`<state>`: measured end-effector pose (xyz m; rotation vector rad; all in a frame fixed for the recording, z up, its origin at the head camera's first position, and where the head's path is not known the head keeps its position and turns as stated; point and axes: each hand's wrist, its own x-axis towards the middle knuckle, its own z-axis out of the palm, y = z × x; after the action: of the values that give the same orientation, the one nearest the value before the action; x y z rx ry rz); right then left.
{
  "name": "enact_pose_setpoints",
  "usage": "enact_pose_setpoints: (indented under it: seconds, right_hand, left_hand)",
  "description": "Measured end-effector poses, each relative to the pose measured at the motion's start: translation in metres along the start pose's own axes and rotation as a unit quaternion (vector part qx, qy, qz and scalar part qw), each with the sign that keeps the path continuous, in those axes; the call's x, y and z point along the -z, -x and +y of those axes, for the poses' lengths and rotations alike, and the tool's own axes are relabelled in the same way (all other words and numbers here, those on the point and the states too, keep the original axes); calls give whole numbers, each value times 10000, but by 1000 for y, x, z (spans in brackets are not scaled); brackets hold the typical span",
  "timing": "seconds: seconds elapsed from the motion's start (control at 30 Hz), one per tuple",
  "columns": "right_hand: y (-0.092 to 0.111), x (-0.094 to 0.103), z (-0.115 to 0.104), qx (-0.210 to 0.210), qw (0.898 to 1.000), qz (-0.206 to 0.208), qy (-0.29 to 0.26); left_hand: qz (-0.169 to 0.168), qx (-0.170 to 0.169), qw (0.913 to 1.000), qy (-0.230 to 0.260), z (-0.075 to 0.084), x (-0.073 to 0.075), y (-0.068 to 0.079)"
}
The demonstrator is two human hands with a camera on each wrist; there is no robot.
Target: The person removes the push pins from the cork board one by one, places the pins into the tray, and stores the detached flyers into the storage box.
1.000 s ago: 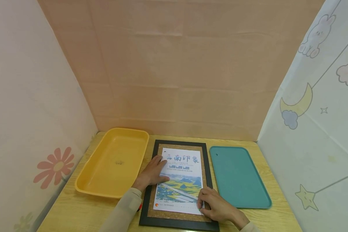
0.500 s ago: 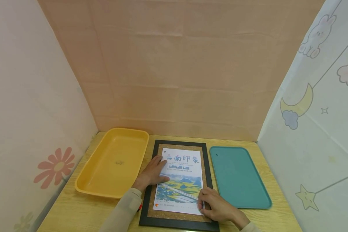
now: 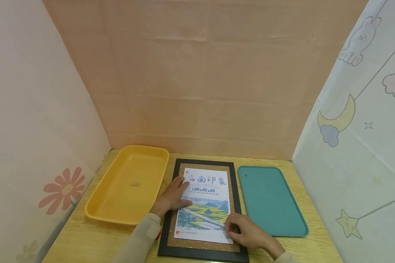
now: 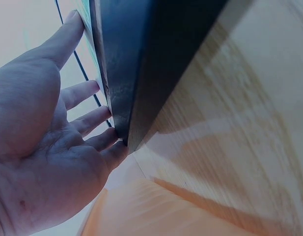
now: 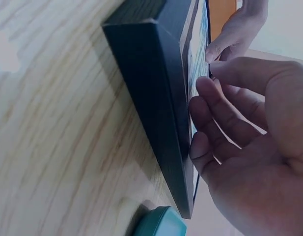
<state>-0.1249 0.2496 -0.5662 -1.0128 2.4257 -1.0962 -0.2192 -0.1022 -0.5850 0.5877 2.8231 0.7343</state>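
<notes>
A white printed sheet (image 3: 202,219) with blue lettering and a landscape lies on a cork board (image 3: 200,244) in a black frame (image 3: 204,255). My left hand (image 3: 171,195) rests on the sheet's left edge, fingers spread. In the left wrist view, its fingers are extended along the frame. My right hand (image 3: 247,232) is at the sheet's lower right corner, thumb and bent index brought close together. Whether they pinch anything I cannot tell. A small greenish spot (image 3: 227,237) shows under the fingertips. An orange-red pushpin (image 3: 177,232) sits in the lower left corner, a dark pin (image 3: 187,172) in the upper left.
A yellow tray (image 3: 126,220) stands left of the board. To the right lies a teal tray (image 3: 276,204) bearing one small dark object (image 3: 245,175). A red-tipped item (image 3: 158,235) pokes out beside the left sleeve. Walls enclose the wooden table (image 3: 89,241) on three sides.
My right hand's thumb and index have shifted slightly at the corner, and a gap now shows inside the curve of the fingers. The left hand and the sheet have stayed put.
</notes>
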Motion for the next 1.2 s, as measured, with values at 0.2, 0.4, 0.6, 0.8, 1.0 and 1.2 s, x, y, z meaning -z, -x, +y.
enact_pose_setpoints:
  seconds: [0.2, 0.4, 0.6, 0.8, 1.0, 1.2]
  right_hand:
    - [-4, 0, 1, -297, 9992, 171, -216]
    - [-6, 2, 0, -100, 9990, 344, -258]
    - [-9, 6, -2, -78, 9987, 477, -137]
    - [-12, 12, -5, -207, 9984, 524, -28]
    - [-14, 16, -7, -269, 9977, 621, -39]
    - [-16, 15, -5, -334, 9969, 712, -72]
  left_hand:
    - [-21, 4, 10000, 79, -2, -1, -2]
    - [-59, 69, 9999, 111, 1, 0, -1]
    - [-149, 129, 9998, 64, 8, 9, 3]
    - [-195, 184, 9996, -10, 13, 12, 4]
    - [-186, 181, 9996, -54, 13, 11, 3]
    - [-197, 204, 9996, -96, 14, 13, 4]
